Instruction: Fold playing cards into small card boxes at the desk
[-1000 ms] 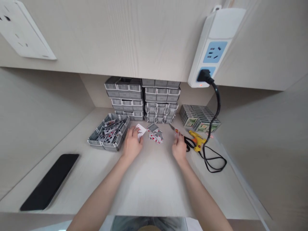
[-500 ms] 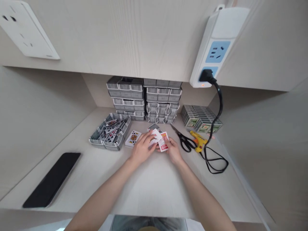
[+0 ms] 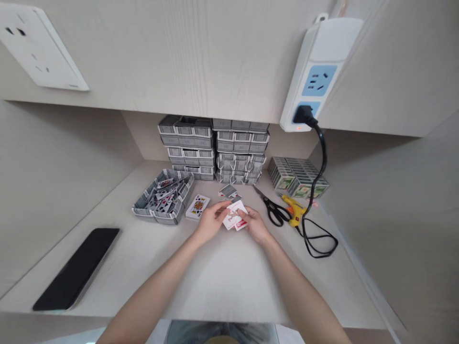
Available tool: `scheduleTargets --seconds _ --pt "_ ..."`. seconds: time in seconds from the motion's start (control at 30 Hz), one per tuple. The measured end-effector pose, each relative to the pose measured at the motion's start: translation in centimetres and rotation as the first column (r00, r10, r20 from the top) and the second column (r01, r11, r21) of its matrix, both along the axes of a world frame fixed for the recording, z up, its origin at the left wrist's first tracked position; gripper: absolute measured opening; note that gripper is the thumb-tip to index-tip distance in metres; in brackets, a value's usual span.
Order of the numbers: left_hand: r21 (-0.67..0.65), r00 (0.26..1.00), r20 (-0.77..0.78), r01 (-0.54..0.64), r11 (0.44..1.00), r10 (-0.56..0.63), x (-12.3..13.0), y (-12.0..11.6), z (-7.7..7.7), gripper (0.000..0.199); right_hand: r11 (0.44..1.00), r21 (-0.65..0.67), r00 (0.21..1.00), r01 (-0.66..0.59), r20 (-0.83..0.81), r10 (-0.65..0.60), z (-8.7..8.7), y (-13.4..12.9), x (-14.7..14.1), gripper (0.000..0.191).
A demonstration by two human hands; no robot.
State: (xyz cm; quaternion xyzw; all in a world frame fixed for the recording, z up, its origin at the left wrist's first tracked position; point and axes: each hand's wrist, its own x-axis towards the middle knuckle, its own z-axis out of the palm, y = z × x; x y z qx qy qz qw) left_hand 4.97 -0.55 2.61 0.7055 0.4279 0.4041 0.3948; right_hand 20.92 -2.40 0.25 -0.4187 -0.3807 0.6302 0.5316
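Between my two hands is a joker playing card (image 3: 234,216), with a red-printed card (image 3: 241,225) partly showing beneath it. My left hand (image 3: 211,222) pinches the left edge of the joker between thumb and fingers. On the other side, my right hand (image 3: 256,226) is closed on the right edge of both cards, thumb on top. A pile of playing cards (image 3: 198,207), a king of spades on top, lies just left of my left hand. Several grey-backed cards (image 3: 228,191) are scattered behind my hands.
A grey card-built box (image 3: 172,219) holds loose cards at left. Stacks of similar boxes (image 3: 241,143) stand behind. At right are black-handled scissors (image 3: 277,213), a yellow glue gun (image 3: 295,210) with its cord, and bundled card packs (image 3: 299,177). A black phone (image 3: 77,270) lies front left.
The joker has come down over the red-printed card, covering most of it. My left hand has drawn back slightly, uncovering the grey-backed cards behind.
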Motion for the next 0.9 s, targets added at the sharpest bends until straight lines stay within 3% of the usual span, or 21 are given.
scheduleTargets --seconds 0.2,0.4,0.47,0.63,0.73,0.9 --pt "-0.204 0.998 0.047 0.038 0.978 -0.029 -0.74 1.21 -0.79 0.028 0.999 0.039 0.989 0.021 0.145 -0.027 -0.38 0.28 0.01 0.033" --pt "-0.374 0.967 0.164 -0.123 0.919 0.196 -0.91 1.09 -0.24 0.02 0.999 -0.038 0.999 -0.018 0.038 0.019 0.45 -0.22 0.01 0.045" --pt "-0.447 0.967 0.187 -0.075 0.892 0.175 -1.03 1.0 -0.03 0.022 0.999 -0.042 1.0 0.013 0.024 -0.012 0.38 -0.24 0.01 0.04" --pt "-0.556 0.977 0.209 0.144 0.819 -0.03 -1.07 0.65 0.21 0.032 0.998 0.005 0.996 0.063 0.061 -0.063 0.2 -0.2 0.08 0.038" --pt "-0.561 0.953 0.303 0.163 0.812 0.017 -0.83 0.56 0.14 0.037 0.997 0.026 0.993 0.074 0.09 -0.076 0.29 -0.42 0.16 0.038" --pt "-0.581 0.943 0.319 0.118 0.806 0.092 -0.55 0.66 -0.41 0.039 0.999 0.016 0.994 0.048 0.093 -0.049 0.34 -0.64 0.3 0.039"
